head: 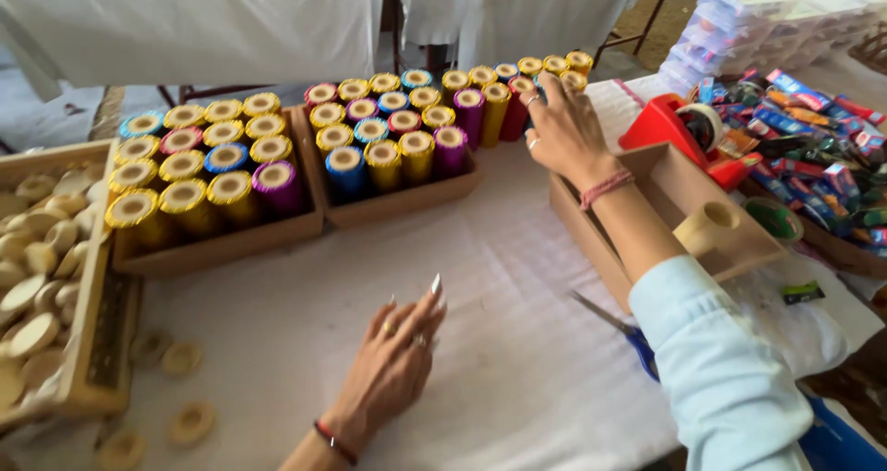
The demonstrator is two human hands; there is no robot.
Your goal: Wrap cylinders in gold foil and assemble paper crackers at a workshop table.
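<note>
A: Right hand (562, 131) is out at the far spools (517, 92), fingers spread loose over the tops of the red and gold ones by the box corner, nothing gripped that I can see

B: And the left hand (395, 356)?

A: Flat-ish on the white cloth (517, 360), fingers together, empty. For a clean pick I'd say pinch one spool by its rim and lift straight up, so the packed neighbours don't tip

B: What can't you make out?

A: The fingertips themselves, they're partly behind the spools, so contact is hard to call. The scissors (619, 328) are half under the sleeve, and the tray of pale discs (42, 277) is cut off at the left edge. The wrappers heaped at right (813, 148) blur together
</note>
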